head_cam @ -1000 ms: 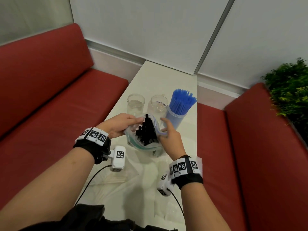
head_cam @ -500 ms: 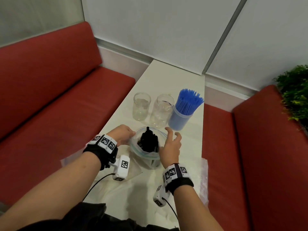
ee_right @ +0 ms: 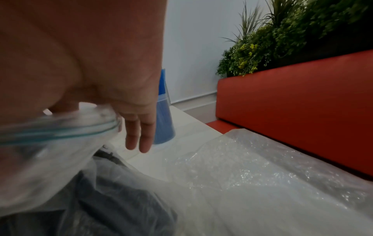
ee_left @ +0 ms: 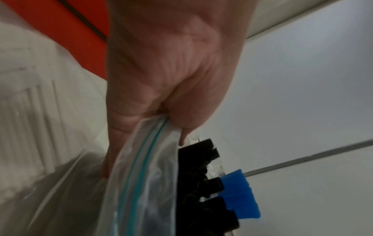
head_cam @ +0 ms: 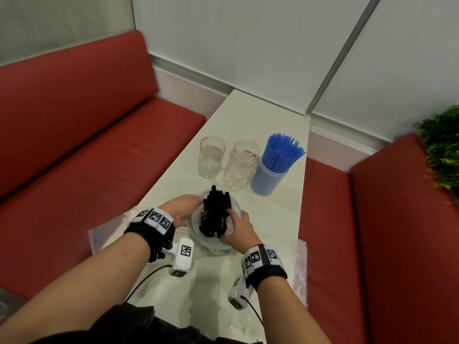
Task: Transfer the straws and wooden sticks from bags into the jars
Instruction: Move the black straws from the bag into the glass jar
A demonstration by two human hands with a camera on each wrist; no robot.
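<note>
A clear zip bag [head_cam: 197, 235] of black straws [head_cam: 214, 214] stands open on the white table [head_cam: 260, 115] in front of me. My left hand [head_cam: 185, 207] pinches the bag's left rim; the left wrist view shows this hand [ee_left: 167, 71] on the zip edge of the bag [ee_left: 141, 175], with the black straws [ee_left: 201, 183] poking out. My right hand [head_cam: 239, 225] reaches over the right rim and grips the straw bundle. In the right wrist view two fingers [ee_right: 139, 132] hang outside the bag [ee_right: 60, 132]; the rest are hidden inside.
Two empty glass jars [head_cam: 211, 157] [head_cam: 242, 167] stand behind the bag, and a jar full of blue straws [head_cam: 275, 160] is to their right. Flat plastic bags lie at the table's left [head_cam: 109, 234] and right [head_cam: 300, 269] edges. Red benches flank the table; a plant [head_cam: 442, 145] is far right.
The bag has come down from the air onto the table. My right hand, open beside it half a second ago, has moved into the bag onto the straws.
</note>
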